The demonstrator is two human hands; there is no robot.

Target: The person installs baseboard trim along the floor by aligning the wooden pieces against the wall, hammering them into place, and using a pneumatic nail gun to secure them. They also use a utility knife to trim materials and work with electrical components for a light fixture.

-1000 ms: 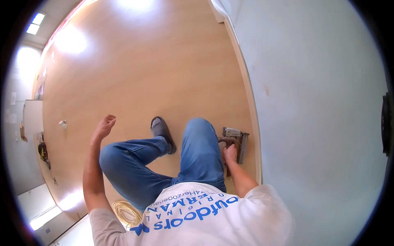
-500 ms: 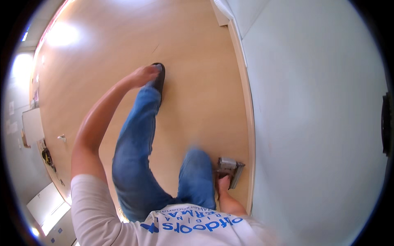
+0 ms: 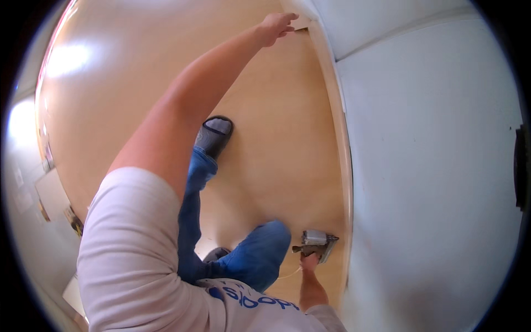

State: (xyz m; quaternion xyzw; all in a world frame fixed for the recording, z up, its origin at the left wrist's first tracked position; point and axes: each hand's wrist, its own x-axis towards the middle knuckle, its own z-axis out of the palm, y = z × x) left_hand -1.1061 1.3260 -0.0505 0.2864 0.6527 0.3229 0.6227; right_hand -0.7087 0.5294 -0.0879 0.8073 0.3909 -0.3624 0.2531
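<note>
Down at about five o'clock, one grey nail gun (image 3: 316, 243) sits on the floor just beside the baseboard (image 3: 338, 144), and the right hand (image 3: 310, 261) is wrapped around its handle from below, fingers closed on the grip. The tool is a single blocky metal body with a pale top and a darker nose pointing toward the trim. One thin light cord (image 3: 289, 272) trails from it toward the knee.

Two hands are in view. The left hand (image 3: 275, 26) is stretched far out toward twelve o'clock, fingers loosely spread and holding nothing, its fingertips near the far end of the baseboard where the wall (image 3: 437, 166) turns a corner. The bare forearm runs in a long diagonal from the pale short sleeve at eight o'clock.

One dark slipper (image 3: 214, 135) with a grey ribbed upper shows near the centre, on the foot of a leg in blue denim; a second bent denim knee (image 3: 265, 249) rests at six o'clock, just left of the nail gun.

The floor (image 3: 121, 99) is smooth, glossy tan sheet, with two bright light reflections at ten o'clock. The wall is flat, matt, pale grey-white; the baseboard is one narrow cream strip curving with the lens.
</note>
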